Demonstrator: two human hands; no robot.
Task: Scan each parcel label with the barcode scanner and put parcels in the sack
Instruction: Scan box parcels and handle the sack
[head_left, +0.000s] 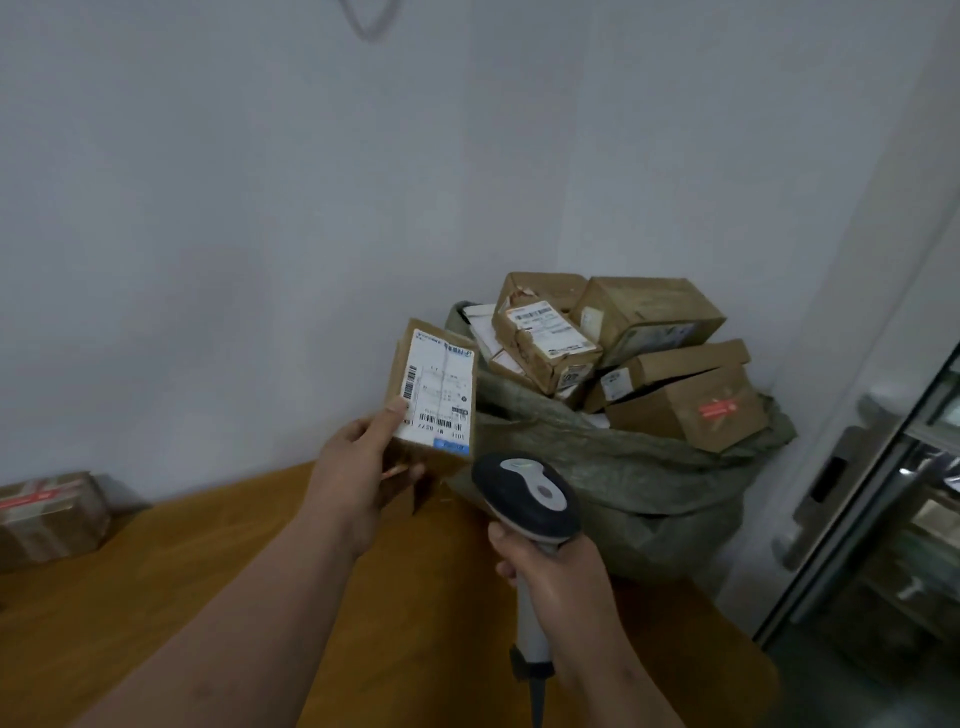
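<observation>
One scanner (530, 493). One sack (623, 467), holding at least five boxes (545, 345). One parcel (434, 395) at the left fingers (397, 408). One box (49, 514) far left.

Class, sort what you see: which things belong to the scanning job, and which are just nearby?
Job:
held parcel in left hand
barcode scanner in right hand
sack
parcels in sack
parcel on table

Nearby:
wooden table
glass door
</observation>
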